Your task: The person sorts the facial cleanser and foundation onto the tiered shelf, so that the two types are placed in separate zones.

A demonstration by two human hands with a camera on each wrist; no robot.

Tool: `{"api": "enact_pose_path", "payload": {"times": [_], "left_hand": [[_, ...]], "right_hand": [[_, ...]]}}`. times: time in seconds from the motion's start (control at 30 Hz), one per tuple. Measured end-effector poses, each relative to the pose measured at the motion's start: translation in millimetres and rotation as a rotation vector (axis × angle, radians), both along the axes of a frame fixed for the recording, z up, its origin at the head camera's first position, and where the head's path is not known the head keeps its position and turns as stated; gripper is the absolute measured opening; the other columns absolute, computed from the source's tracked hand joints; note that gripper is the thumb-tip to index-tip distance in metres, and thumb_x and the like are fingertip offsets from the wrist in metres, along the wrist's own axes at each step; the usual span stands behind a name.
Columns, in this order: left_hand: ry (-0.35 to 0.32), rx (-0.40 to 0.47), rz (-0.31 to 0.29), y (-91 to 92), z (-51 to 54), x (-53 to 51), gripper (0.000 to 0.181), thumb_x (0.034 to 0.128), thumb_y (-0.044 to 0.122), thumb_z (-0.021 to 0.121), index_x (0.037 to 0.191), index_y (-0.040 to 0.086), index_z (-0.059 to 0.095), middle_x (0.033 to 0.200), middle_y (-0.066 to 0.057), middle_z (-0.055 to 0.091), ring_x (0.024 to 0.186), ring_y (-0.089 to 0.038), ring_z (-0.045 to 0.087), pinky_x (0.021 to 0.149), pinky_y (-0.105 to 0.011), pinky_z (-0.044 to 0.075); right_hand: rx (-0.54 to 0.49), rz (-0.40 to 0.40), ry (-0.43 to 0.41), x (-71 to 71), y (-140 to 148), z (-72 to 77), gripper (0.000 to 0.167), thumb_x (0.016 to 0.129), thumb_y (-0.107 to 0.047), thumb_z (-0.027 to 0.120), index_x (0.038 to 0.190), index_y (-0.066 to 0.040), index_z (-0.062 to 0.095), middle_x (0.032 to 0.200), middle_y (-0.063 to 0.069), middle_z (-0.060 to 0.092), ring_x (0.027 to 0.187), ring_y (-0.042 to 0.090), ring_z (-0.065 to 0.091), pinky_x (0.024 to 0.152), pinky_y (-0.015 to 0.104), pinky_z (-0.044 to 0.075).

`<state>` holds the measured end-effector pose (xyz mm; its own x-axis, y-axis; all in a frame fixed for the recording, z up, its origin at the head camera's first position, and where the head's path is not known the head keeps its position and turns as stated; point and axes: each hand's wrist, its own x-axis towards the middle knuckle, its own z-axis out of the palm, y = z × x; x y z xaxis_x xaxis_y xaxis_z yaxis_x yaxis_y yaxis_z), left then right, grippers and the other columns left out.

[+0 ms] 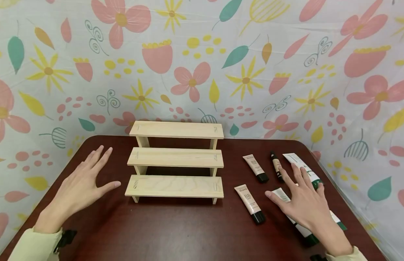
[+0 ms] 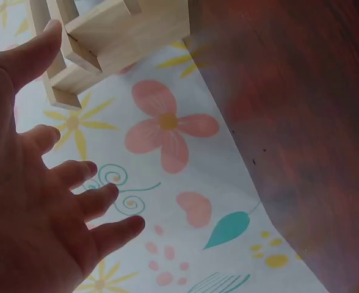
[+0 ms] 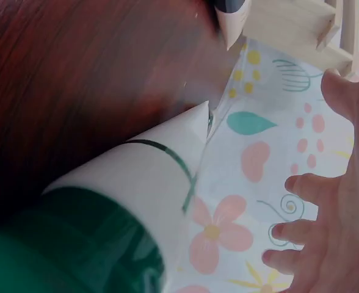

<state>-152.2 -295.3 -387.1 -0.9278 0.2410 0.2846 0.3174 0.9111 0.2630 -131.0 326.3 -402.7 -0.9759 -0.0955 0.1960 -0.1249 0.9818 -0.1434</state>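
Note:
My left hand (image 1: 79, 183) hovers left of a three-step wooden display stand (image 1: 175, 157), fingers spread and holding nothing. In the left wrist view, the side of the stand shows beyond the thumb. On the right, my right hand (image 1: 303, 203) is spread over several cosmetic tubes, its grip empty. Partly beneath it lies a white tube with a green cap (image 3: 130, 165); another white-and-green tube (image 1: 301, 165) lies past the fingertips. Near the fingers is a slim black-and-beige tube (image 1: 277, 165). Two beige BB cream tubes (image 1: 248, 199) with black caps lie between the stand and this hand.
A dark reddish-brown table (image 1: 149, 232) carries everything. Behind it and along its sides hangs a white cloth (image 1: 202, 65) with pink, yellow and green flower prints. The stand is near the table's back edge, and the right-hand tubes lie close to the right edge.

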Motion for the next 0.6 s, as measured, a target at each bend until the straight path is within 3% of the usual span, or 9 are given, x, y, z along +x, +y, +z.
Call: {"api": "enact_pose_path", "payload": {"times": [0.1, 0.2, 0.3, 0.4, 0.5, 0.6], "left_hand": [[-0.032, 0.025, 0.001, 3.6, 0.7, 1.3, 0.114, 0.0874, 0.064, 0.078, 0.171, 0.030, 0.010, 0.175, -0.010, 0.015, 0.142, -0.054, 0.041, 0.094, -0.069, 0.046], [-0.064, 0.063, -0.022, 8.0, -0.1, 0.8, 0.113, 0.0863, 0.064, 0.080, 0.171, 0.032, 0.012, 0.174, -0.008, 0.022, 0.136, -0.051, 0.049, 0.082, -0.067, 0.050], [-0.096, 0.120, -0.064, 12.7, -4.4, -1.9, 0.112, 0.0860, 0.055, 0.085, 0.171, 0.034, 0.015, 0.172, -0.007, 0.028, 0.141, -0.047, 0.046, 0.094, -0.068, 0.047], [-0.117, 0.169, -0.106, 17.4, -11.3, -5.4, 0.112, 0.0844, 0.043, 0.091, 0.170, 0.034, 0.019, 0.170, -0.009, 0.033, 0.144, -0.045, 0.044, 0.102, -0.068, 0.044], [-0.141, 0.210, -0.134, 20.9, -17.5, -10.0, 0.113, 0.0831, 0.035, 0.093, 0.170, 0.032, 0.021, 0.168, -0.011, 0.035, 0.145, -0.043, 0.043, 0.106, -0.066, 0.042], [-0.139, 0.238, -0.157, 23.2, -22.7, -13.3, 0.112, 0.0822, 0.031, 0.094, 0.170, 0.027, 0.025, 0.166, -0.013, 0.038, 0.145, -0.042, 0.044, 0.107, -0.066, 0.043]], "right_hand": [[-0.033, 0.036, 0.030, 1.6, -3.1, 2.1, 0.098, 0.093, -0.074, 0.063, 0.169, -0.021, 0.030, 0.166, 0.027, 0.027, 0.147, 0.057, 0.028, 0.101, 0.083, 0.026], [-0.095, 0.091, 0.043, 3.4, -11.3, 4.5, 0.090, 0.095, -0.066, 0.068, 0.160, -0.009, 0.046, 0.153, 0.032, 0.044, 0.132, 0.059, 0.045, 0.096, 0.076, 0.039], [-0.202, 0.141, -0.026, 5.3, -22.7, 4.1, 0.078, 0.098, -0.057, 0.070, 0.155, -0.007, 0.051, 0.145, 0.029, 0.053, 0.123, 0.050, 0.057, 0.092, 0.069, 0.047], [-0.323, 0.190, -0.130, 4.9, -33.1, 0.4, 0.067, 0.100, -0.047, 0.073, 0.151, -0.008, 0.054, 0.131, 0.019, 0.064, 0.110, 0.034, 0.065, 0.087, 0.053, 0.054], [-0.406, 0.250, -0.210, 0.5, -37.9, -4.4, 0.059, 0.099, -0.035, 0.077, 0.146, -0.006, 0.057, 0.113, 0.007, 0.067, 0.090, 0.018, 0.063, 0.073, 0.036, 0.052], [-0.454, 0.295, -0.285, -5.3, -37.4, -7.8, 0.055, 0.098, -0.027, 0.079, 0.143, -0.003, 0.058, 0.108, 0.005, 0.065, 0.084, 0.014, 0.061, 0.066, 0.031, 0.050]]}}
